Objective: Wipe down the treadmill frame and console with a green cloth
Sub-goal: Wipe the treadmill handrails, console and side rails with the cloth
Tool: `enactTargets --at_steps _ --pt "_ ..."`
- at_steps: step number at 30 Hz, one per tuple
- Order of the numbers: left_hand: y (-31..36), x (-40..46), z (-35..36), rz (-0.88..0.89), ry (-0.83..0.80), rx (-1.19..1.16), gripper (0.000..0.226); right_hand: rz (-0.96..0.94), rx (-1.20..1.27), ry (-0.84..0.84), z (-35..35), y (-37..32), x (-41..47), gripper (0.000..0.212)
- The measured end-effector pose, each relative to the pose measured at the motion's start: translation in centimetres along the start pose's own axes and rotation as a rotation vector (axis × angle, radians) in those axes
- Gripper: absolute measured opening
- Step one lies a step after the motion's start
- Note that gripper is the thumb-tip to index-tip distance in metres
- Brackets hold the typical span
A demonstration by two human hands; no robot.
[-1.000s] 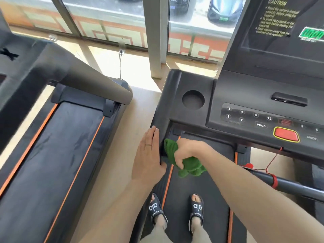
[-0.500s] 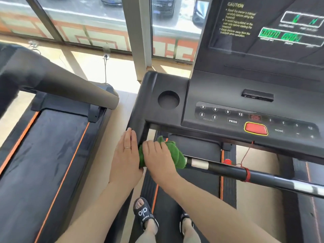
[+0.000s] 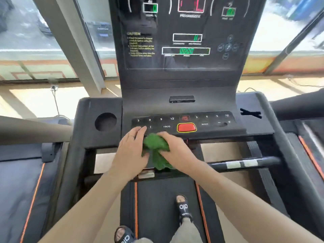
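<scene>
At the console's front edge, head view:
cloth: green cloth (image 3: 156,149) bunched under right hand (image 3: 172,151), which grips it just below the console (image 3: 184,109) buttons
left hand (image 3: 130,151): flat, fingers straight, touching the cloth
room: handlebar (image 3: 245,163) free to the right
change: both hands came over from the left frame post

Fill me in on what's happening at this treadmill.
A person stands on the treadmill belt and is wiping the machine. The right hand grips a bunched green cloth at the front edge of the console, just below the button panel. The left hand rests flat beside the cloth, fingers reaching onto the buttons. The display is lit.
</scene>
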State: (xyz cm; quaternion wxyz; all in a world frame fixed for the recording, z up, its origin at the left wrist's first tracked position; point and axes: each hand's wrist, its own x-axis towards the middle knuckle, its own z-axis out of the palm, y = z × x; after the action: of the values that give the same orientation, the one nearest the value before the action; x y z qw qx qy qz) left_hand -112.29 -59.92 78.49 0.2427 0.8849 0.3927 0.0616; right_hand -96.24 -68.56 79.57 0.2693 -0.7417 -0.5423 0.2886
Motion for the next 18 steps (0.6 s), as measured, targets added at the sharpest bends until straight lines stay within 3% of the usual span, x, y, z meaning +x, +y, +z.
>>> enactTargets --at_steps 3,7,10,12,15,18 --pt "5.6 4.2 1.6 0.118 0.055 -0.058 0.061 0.246 0.369 0.270 -6.3 3.8 -1.1 0.034" --pt "13.6 9.7 4.6 0.240 0.059 -0.011 0.057 0.388 0.732 0.512 -15.0 10.5 -0.3 0.025" --pt "19.8 13.8 6.4 0.331 0.000 0.052 0.061 0.391 0.725 0.726 -21.6 15.3 1.1 0.025" --pt "23.7 17.1 7.8 0.370 -0.014 0.104 0.062 0.390 0.572 0.835 -25.8 18.7 2.9 0.024" --pt "27.6 21.0 9.6 0.391 -0.038 0.197 0.062 0.380 0.295 0.732 -29.3 23.3 6.5 0.031" --pt "29.7 23.7 11.2 0.349 -0.095 0.303 0.064 0.283 0.058 0.307 -28.8 26.6 9.5 0.035"
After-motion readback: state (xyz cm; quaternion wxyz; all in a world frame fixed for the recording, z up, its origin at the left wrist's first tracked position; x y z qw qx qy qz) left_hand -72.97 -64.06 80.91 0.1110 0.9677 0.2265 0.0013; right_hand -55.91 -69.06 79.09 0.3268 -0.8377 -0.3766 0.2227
